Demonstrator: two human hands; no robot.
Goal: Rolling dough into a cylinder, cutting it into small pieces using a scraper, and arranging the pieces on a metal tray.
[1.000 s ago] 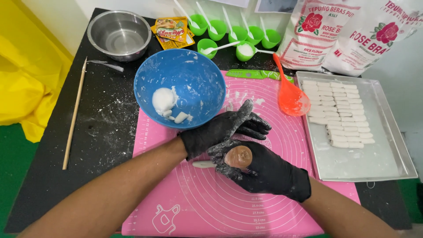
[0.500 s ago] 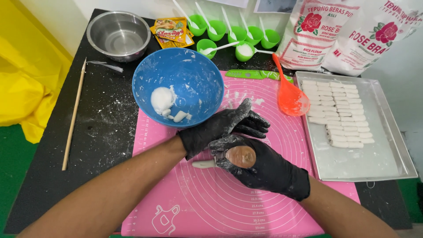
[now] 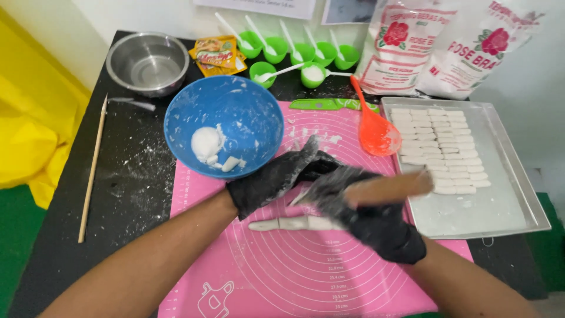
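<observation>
Black gloves: worn on both hands, dusted white with flour.
Right hand (image 3: 376,221): fingers are curled around a wooden rolling pin (image 3: 388,187); the pin is blurred, its free end pointed away from the palm toward the tray.
Left hand (image 3: 282,174): fingers are stretched flat and close together, nothing gripped; the fingertips are laid just beside the right hand's knuckles, whether touching the pin cannot be told.
Dough strip (image 3: 294,224): a pale, thin roll is seen lying on the mat, just below the left hand and partly hidden under the right glove.
Pink mat (image 3: 265,277): silicone, printed with circles; both hands are held over it, and flour is scattered above the grip.
Blue bowl (image 3: 226,123): set just beyond the left hand, on the mat's far left corner; a white lump and scraps are held inside.
Metal tray (image 3: 506,206): placed right of the grip; rows of small white cut pieces (image 3: 441,141) are laid in its far half.
Orange scoop (image 3: 374,129): rested between the bowl and the tray, beyond the right hand.
Green knife (image 3: 329,104): laid along the mat's far edge.
Steel bowl (image 3: 147,62): stood well beyond the left hand.
Wooden stick (image 3: 93,168): laid far left of the grip on the black table (image 3: 129,188).
</observation>
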